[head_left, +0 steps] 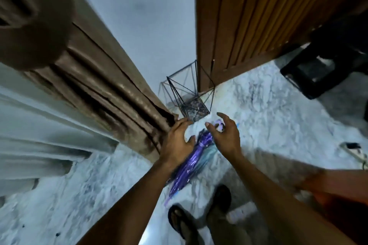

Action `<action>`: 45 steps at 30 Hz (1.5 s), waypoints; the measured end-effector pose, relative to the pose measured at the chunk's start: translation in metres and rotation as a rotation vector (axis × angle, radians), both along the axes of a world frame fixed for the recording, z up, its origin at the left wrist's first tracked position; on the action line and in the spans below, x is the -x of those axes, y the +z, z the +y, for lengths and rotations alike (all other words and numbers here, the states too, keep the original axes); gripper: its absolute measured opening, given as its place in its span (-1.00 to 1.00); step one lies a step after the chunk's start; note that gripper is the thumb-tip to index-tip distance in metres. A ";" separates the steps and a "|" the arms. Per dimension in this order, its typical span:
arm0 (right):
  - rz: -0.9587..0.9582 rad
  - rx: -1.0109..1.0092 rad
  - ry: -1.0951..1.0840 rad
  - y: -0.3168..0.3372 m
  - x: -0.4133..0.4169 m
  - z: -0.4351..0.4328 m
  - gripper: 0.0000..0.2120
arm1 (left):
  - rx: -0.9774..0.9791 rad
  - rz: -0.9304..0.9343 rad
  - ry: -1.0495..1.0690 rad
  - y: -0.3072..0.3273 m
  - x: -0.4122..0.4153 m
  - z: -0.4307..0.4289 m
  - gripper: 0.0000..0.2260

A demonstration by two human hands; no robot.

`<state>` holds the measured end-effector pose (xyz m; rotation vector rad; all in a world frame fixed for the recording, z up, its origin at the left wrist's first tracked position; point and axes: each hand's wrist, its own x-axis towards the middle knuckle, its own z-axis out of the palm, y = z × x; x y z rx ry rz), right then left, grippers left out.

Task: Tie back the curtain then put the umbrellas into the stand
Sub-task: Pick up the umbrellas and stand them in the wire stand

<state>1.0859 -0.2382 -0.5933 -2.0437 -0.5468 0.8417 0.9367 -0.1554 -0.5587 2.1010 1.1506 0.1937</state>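
Observation:
A folded purple umbrella [189,162] lies on the marble floor, with a pale blue umbrella [207,154] beside it on the right. Its curved handle [219,125] shows between my hands. My left hand [177,141] hovers over the umbrella's upper part, fingers spread and holding nothing. My right hand [225,133] is just right of it, fingers loosely curved above the handle, holding nothing. The black wire stand [191,93] stands empty in the corner just beyond my hands. The brown curtain [103,77] hangs at the left.
A wooden door [258,16] rises right of the stand. A pale sheer curtain [39,135] hangs at far left. A black stool [322,65] sits at the right. My sandalled feet [199,215] stand below the umbrellas. A white power strip [356,152] lies at the right edge.

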 end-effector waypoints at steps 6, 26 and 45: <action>0.251 0.261 -0.121 -0.173 -0.008 -0.027 -0.38 | 0.260 0.154 -0.028 -0.167 -0.028 0.008 -0.68; 0.593 0.033 -0.577 -0.648 0.053 0.006 -0.81 | 0.916 0.253 -0.185 -0.657 -0.042 0.085 -0.76; 0.593 -0.260 -0.381 -0.323 -0.017 -0.014 -0.60 | 1.124 -0.121 -0.334 -0.362 -0.086 0.077 -0.68</action>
